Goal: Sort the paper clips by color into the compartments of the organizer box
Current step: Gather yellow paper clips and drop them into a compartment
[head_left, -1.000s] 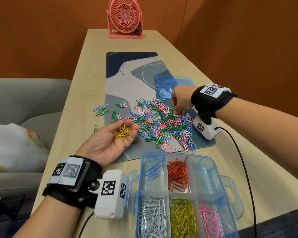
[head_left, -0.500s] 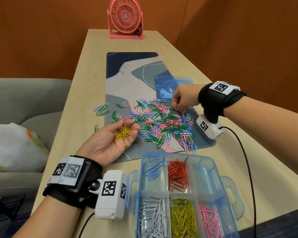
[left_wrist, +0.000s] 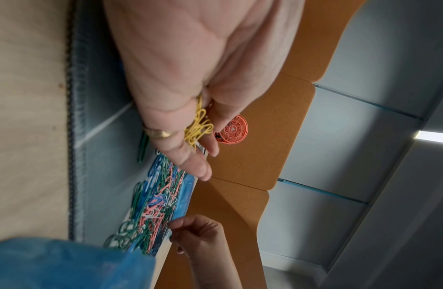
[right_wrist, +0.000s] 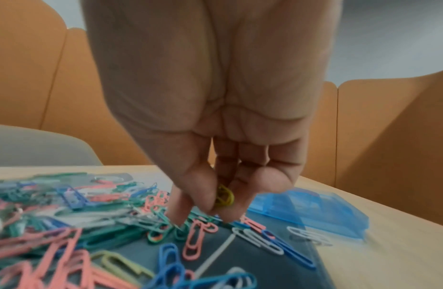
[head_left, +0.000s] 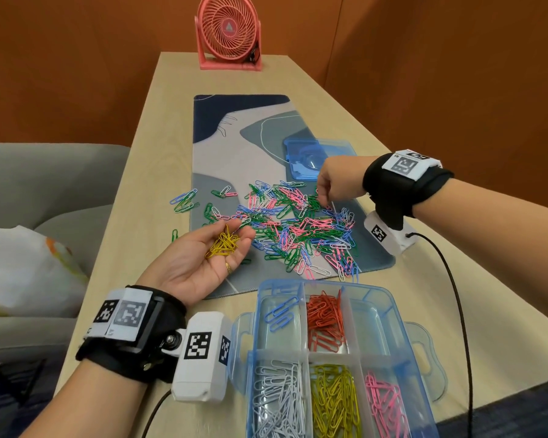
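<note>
Collecting yellow clips out of the mixed pile [head_left: 298, 226] on the desk mat [head_left: 234, 147], just beyond the organizer box [head_left: 402, 314]. Best done by lifting each clip straight up so neighbours stay down, checking colour before transfer, then tipping the handful into the yellow compartment [head_left: 332, 403] at the box's near middle. Right hand [head_left: 337, 181] hanging knuckles-up over the pile's far right edge, well beyond the box, thumb and fingertips [right_wrist: 223, 211] pinching a yellow clip [right_wrist: 224, 197], tips just touching the pile. Left hand [head_left: 203, 260] lying palm-up to the left of the box, fingers loosely spread, cradling a bunch of yellow clips [head_left: 223, 243] without gripping.
</note>
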Motion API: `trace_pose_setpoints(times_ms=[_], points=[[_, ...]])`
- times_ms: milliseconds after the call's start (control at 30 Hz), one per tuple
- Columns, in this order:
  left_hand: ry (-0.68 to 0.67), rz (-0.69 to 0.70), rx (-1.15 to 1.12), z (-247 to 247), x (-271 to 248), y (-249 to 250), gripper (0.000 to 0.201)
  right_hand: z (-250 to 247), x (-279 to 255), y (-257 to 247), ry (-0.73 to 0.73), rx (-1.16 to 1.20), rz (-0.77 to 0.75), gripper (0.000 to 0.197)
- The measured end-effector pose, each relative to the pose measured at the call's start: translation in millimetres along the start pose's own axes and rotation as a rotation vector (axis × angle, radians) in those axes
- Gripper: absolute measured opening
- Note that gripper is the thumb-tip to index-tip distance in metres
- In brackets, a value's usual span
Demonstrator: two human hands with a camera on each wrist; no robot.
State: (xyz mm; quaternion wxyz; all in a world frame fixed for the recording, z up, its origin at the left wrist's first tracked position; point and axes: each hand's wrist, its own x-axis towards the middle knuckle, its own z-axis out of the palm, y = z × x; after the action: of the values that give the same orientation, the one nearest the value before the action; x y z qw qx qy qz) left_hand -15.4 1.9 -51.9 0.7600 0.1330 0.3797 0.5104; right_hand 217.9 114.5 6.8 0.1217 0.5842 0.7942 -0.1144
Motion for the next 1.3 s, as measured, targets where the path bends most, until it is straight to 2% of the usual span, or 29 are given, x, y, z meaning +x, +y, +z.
trace_pose_setpoints(times_ms=[200, 600, 867, 967, 1100, 1300], points=[[0.000, 0.001, 0.000, 0.2, -1.2, -0.2, 0.026, 7.7, -2.1, -6.7, -0.072, -0.012, -0.034, 0.004], [0.000, 0.003, 0.000, 0.0, -1.2, -0.4, 0.027, 8.0, 0.5, -11.0, -0.105, -0.082, -0.048, 0.010], [0.002, -0.001, 0.004, 0.9, -1.0, -0.9, 0.027, 3.6, -2.6, -15.0, -0.047, -0.017, -0.086, 0.009], [-0.006, -0.020, 0.000, 2.0, -2.3, -0.9, 0.029, -8.0, -10.0, -25.8, 0.025, 0.106, -0.144, 0.014], [-0.030, -0.069, -0.025, 4.0, -2.8, -1.6, 0.033, -21.5, -28.0, -64.1, 0.038, 0.208, -0.327, 0.014], [-0.067, -0.085, -0.094, 3.8, -5.8, -0.2, 0.028, -14.4, -40.2, -120.9, 0.069, 0.068, -0.493, 0.016]])
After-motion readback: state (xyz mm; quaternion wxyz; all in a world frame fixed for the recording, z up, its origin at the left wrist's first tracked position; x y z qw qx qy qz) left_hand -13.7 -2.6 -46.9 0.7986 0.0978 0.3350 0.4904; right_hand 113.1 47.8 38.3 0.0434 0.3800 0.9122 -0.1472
